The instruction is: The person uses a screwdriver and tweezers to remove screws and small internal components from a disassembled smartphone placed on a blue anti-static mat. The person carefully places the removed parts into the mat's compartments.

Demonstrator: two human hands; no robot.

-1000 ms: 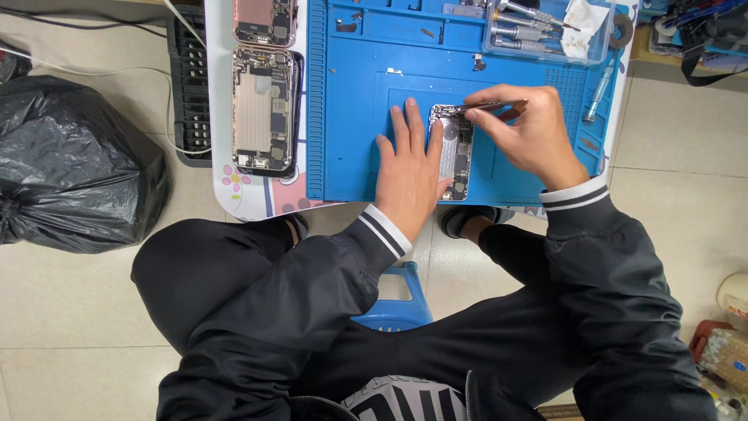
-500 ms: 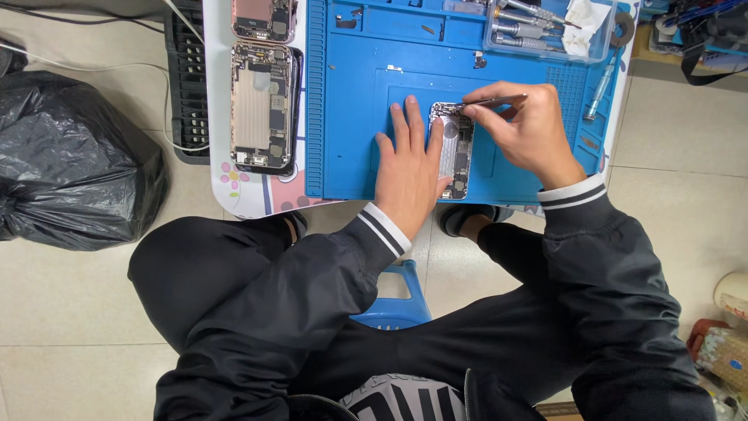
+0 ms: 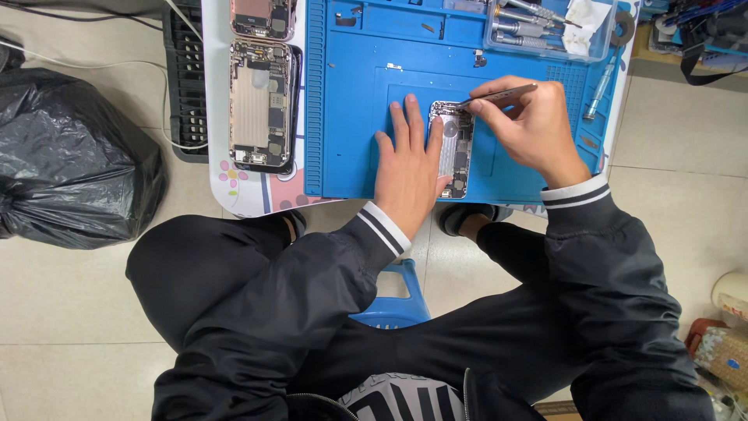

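Note:
An opened phone body (image 3: pixel 454 148) lies on the blue work mat (image 3: pixel 351 117), its inner parts showing. My left hand (image 3: pixel 407 165) lies flat on the mat against the phone's left edge, fingers spread, pinning it. My right hand (image 3: pixel 531 125) pinches metal tweezers (image 3: pixel 499 94) whose tip points at the phone's top right corner. Both arms wear dark sleeves with striped cuffs.
Two more opened phones (image 3: pixel 263 105) lie on the white table left of the mat, beside a black slotted rack (image 3: pixel 185 86). A clear tray of screwdrivers (image 3: pixel 538 23) sits at the mat's top right. A black plastic bag (image 3: pixel 70 156) rests on the floor, and a blue stool (image 3: pixel 393 292) stands under me.
My right hand with the tweezers has shifted slightly up at the phone's top corner. The left hand stays pressed in place.

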